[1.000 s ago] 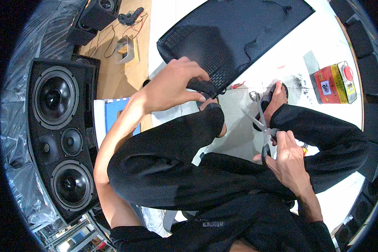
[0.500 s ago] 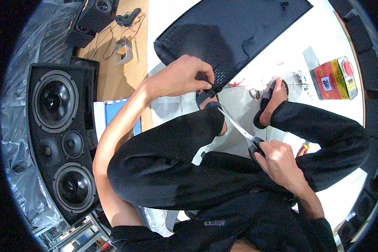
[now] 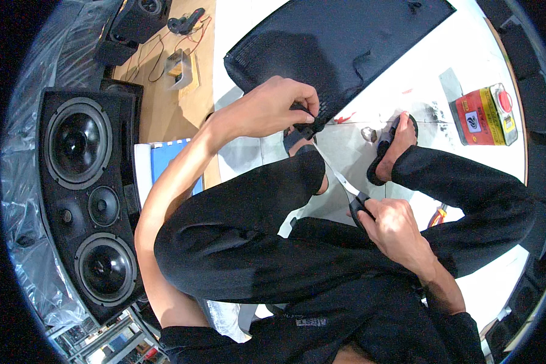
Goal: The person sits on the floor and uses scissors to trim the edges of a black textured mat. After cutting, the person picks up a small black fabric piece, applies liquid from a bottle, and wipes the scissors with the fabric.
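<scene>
My left hand [image 3: 273,106] pinches the lower corner of a black perforated panel [image 3: 340,48] with dark cloth on it, which lies on the white surface [image 3: 431,48]. My right hand [image 3: 388,224] grips black-handled scissors [image 3: 349,188] below it, their blades angled up and left toward that corner, near my left ankle. Whether the tips touch it I cannot tell. My bent legs in black trousers and my sandalled feet frame the surface between them. A red-and-yellow tin can [image 3: 482,115] stands to the right.
A black three-driver speaker [image 3: 85,203] stands at the left beside plastic sheeting [image 3: 24,182]. A wooden board [image 3: 170,115] holds cables, a black tool [image 3: 185,21] and a plastic container [image 3: 179,70]. A blue-and-white piece [image 3: 170,164] lies by my left arm. Dark boxes line the right edge.
My left hand has moved slightly right and up with the corner. My right hand has moved left and turned the scissors, so their blades now point up-left toward that corner.
</scene>
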`<move>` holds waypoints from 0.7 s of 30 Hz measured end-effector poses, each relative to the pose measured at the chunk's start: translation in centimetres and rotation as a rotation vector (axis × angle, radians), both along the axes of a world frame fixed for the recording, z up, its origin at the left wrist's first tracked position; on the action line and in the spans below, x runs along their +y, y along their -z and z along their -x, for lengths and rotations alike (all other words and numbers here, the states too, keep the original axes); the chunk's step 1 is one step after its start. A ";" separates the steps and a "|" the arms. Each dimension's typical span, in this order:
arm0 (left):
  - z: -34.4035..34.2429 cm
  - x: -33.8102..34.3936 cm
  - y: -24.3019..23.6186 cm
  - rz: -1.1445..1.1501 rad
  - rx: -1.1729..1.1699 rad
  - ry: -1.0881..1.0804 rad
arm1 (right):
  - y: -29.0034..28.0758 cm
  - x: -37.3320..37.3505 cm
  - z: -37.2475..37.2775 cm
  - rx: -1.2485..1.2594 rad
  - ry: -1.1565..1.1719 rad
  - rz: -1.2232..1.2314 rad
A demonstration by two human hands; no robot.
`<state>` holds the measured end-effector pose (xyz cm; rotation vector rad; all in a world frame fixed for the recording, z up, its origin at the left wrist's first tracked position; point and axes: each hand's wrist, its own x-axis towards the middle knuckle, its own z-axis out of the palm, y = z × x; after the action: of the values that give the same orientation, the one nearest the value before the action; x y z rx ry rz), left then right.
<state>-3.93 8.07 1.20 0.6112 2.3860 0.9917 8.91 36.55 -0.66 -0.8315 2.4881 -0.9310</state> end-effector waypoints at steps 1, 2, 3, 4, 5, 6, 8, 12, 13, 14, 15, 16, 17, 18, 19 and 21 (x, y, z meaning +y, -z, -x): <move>0.0 0.1 0.0 0.013 -0.023 -0.010 | 0.0 -0.1 0.0 0.003 -0.001 -0.008; 0.0 0.2 -0.2 0.026 -0.046 -0.020 | 0.0 -0.2 0.0 0.005 -0.003 -0.016; 0.1 0.2 -0.2 0.038 -0.067 -0.034 | 0.0 -0.3 0.1 0.000 -0.001 -0.010; 0.1 0.1 -0.1 0.029 -0.029 -0.007 | 0.0 -0.5 0.1 -0.005 0.000 -0.005; 0.1 0.0 0.0 0.022 0.010 0.019 | 0.0 -0.7 0.2 -0.010 0.001 0.000; 0.1 -0.2 0.1 0.015 0.049 0.044 | -0.2 -0.9 0.2 -0.019 0.003 -0.012; 0.1 -0.2 -0.1 0.002 0.065 0.056 | -0.9 -1.3 0.3 -0.024 0.003 -0.043; 0.3 -0.3 0.7 -0.070 0.095 0.087 | -0.7 -1.5 -0.1 -0.075 0.065 -0.113; 0.3 -0.4 0.6 -0.054 0.076 0.077 | -1.0 -1.6 0.0 -0.142 0.066 -0.151; 0.3 -0.4 0.2 -0.037 0.056 0.069 | -1.3 -1.9 0.1 -0.150 0.059 -0.203; 0.2 -0.5 0.4 -0.046 0.034 0.066 | -1.7 -2.1 0.2 -0.162 0.053 -0.254; 0.3 -0.6 0.6 -0.055 0.012 0.066 | -2.0 -2.3 0.3 -0.174 0.048 -0.306; 0.3 -0.7 0.8 -0.064 -0.011 0.066 | -2.3 -2.6 0.6 -0.244 0.051 -0.354; 0.4 -0.7 0.6 -0.065 -0.059 0.055 | -2.8 -2.9 1.0 -0.273 0.040 -0.389; 0.4 -0.7 0.1 -0.065 -0.107 0.044 | -3.4 -3.2 1.4 -0.302 0.030 -0.424; 0.6 -0.8 0.9 -0.143 0.010 0.074 | -3.4 -3.4 1.9 -0.334 0.026 -0.452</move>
<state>-4.50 7.31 0.27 0.7525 2.2978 1.1354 7.01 33.17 2.73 -0.4532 2.2824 -0.4362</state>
